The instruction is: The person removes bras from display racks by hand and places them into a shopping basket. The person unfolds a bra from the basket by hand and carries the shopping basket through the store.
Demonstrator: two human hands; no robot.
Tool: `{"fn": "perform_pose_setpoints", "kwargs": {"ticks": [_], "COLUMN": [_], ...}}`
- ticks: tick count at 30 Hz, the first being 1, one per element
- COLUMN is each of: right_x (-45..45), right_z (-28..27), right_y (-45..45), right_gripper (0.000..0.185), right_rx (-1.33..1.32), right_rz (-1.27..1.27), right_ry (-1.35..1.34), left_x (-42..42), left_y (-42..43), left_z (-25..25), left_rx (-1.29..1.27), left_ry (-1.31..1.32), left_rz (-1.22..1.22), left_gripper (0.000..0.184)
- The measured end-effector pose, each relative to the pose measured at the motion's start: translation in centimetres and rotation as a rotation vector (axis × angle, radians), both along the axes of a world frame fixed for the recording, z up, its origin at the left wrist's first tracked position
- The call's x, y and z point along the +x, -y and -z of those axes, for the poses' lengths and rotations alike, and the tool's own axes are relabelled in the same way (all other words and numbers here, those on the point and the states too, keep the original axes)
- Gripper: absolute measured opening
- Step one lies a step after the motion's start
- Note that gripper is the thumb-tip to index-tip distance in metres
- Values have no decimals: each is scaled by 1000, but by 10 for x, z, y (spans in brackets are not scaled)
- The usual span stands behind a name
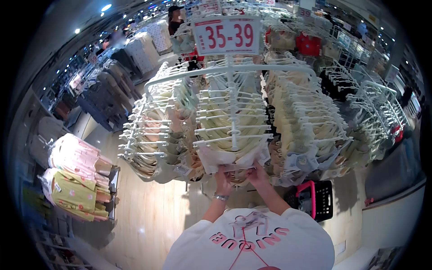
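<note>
A pale pink bra (pixel 234 157) hangs on a white hanger (pixel 234 140) at the front of the middle row of a display rack. My left hand (pixel 223 177), with a watch or bracelet at the wrist, grips the lower edge of this bra on its left part. At the right part of the same edge, my right hand (pixel 257 175) has its fingers bent around the fabric. Some fingertips are hidden by the cloth. Behind it, pale yellow-green bras (pixel 231 114) hang close together on white hangers.
A white rack bar (pixel 189 73) carries a price sign (pixel 227 36) reading 35-39. Dense rows of bras hang on both sides. A black basket with a pink handle (pixel 323 200) stands on the floor at right. Pink pajamas (pixel 76 155) hang at left. Another person (pixel 175 20) is farther back.
</note>
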State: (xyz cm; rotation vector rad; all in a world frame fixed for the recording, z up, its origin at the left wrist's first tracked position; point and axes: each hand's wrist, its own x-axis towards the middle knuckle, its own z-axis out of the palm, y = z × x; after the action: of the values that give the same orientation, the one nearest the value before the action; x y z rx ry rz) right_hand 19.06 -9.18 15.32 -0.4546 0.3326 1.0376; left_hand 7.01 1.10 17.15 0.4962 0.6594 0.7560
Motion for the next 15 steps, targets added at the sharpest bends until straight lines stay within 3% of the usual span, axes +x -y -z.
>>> {"fn": "perform_pose_setpoints", "kwargs": {"ticks": [5, 6, 9, 15], "right_x": [2, 0, 0, 0], "right_z": [6, -4, -2, -3], "right_y": [-2, -1, -1, -4], "right_gripper": [18, 17, 16, 12], "right_rx": [26, 18, 66, 164], "right_rz": [69, 75, 57, 65], "right_ry": [-60, -73, -91, -79], "left_x": [-11, -10, -10, -3], "left_y": [0, -15, -12, -22], "left_z": [-31, 8, -5, 21], "left_rx": [34, 34, -6, 32], "left_ry": [-19, -8, -10, -37], "left_rz": [112, 60, 101, 79], "left_gripper": [10, 9, 8, 17]}}
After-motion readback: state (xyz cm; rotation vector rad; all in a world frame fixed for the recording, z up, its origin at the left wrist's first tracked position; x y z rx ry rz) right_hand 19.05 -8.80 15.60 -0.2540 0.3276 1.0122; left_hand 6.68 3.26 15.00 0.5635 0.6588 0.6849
